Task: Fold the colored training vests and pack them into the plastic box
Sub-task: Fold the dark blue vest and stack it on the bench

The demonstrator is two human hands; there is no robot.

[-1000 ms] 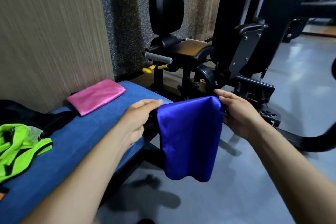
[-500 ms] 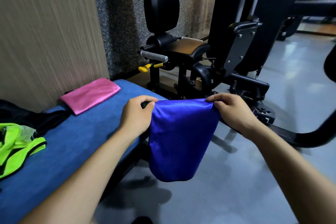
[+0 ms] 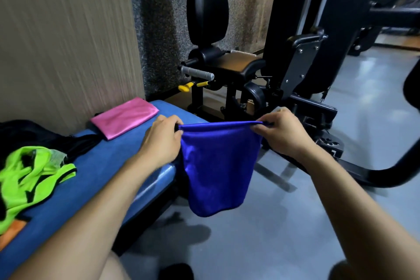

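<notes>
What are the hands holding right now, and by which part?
The blue vest, pinched at its folded top edge: left hand at one corner, right hand at the other.

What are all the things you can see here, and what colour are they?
blue vest: 1, shiny blue, folded, hanging in the air off the bench's end, held at its top corners
pink vest: 1, pink, folded flat on the bench by the wall
green vest: 1, neon green, crumpled at the near left of the bench
black cloth: 1, black, heaped behind the green vest
orange cloth: 1, orange, only a corner shows at the left edge
bench: 1, blue, along the wall
gym machine: 1, black with yellow knobs, beyond the bench
left hand: pinches the blue vest's left corner
right hand: pinches its right corner
</notes>
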